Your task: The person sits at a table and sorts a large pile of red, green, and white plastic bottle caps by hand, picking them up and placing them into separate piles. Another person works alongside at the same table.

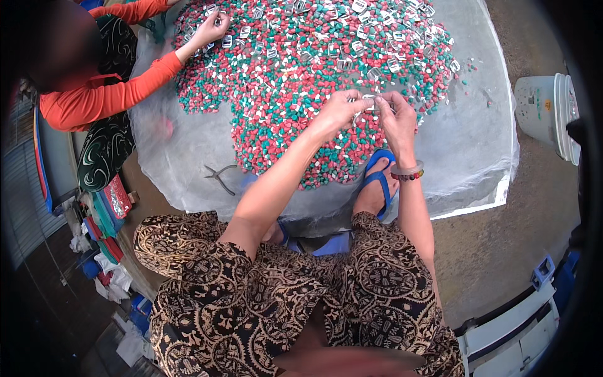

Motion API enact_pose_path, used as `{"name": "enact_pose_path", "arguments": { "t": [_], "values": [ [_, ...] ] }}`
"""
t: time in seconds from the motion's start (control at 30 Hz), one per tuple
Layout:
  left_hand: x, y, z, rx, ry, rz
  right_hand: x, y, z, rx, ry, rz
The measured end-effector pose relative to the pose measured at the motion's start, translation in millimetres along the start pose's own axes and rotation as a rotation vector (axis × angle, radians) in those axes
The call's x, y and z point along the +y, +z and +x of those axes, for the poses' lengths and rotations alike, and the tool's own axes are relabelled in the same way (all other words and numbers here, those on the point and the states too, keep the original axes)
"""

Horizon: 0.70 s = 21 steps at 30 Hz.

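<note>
Over the near part of a wide pile of small red, green and white pieces (276, 138), my two hands meet. Between their fingertips is a small pale buckle (369, 99), partly covered by the fingers. My left hand (342, 110) pinches its left side, and my right hand (397, 119) grips the right side with thumb and fingers. Silvery frame-shaped buckles (344, 65) lie scattered on top of the pile, mostly in its far half. Whether a loose piece is also in my fingers I cannot make out.
The pile rests on a pale plastic sheet (465, 144). Pliers (220, 178) lie at its near left. Across on the left, a person in an orange sleeve (132, 97) reaches into the pile. A whitish bucket (541, 110) stands at right; my sandalled foot (379, 185) touches the sheet.
</note>
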<state>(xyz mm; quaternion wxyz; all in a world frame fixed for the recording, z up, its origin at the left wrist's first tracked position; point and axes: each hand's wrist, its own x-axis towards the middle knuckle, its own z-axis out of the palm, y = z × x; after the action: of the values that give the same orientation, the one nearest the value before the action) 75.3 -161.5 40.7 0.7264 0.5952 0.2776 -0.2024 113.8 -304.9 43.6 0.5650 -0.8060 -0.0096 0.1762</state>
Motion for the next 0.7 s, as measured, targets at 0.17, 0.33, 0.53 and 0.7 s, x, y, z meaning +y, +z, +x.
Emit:
{"name": "enact_pose_path", "arguments": {
  "t": [0.17, 0.33, 0.53, 0.7],
  "values": [
    [-15, 7, -2, 0.347, 0.730, 0.552, 1, 1, -5, -0.061, -0.106, 0.111],
    [-10, 4, -10, 0.244, 0.278, 0.154, -8, 8, -13, -0.021, -0.085, 0.166],
    [-1, 2, -20, 0.094, 0.036, -0.225, -7, 6, -10, 0.010, -0.240, -0.102],
    [1, -3, -15, 0.046, -0.024, -0.202, -3, 9, -14, 0.028, -0.217, -0.016]
  ]
}}
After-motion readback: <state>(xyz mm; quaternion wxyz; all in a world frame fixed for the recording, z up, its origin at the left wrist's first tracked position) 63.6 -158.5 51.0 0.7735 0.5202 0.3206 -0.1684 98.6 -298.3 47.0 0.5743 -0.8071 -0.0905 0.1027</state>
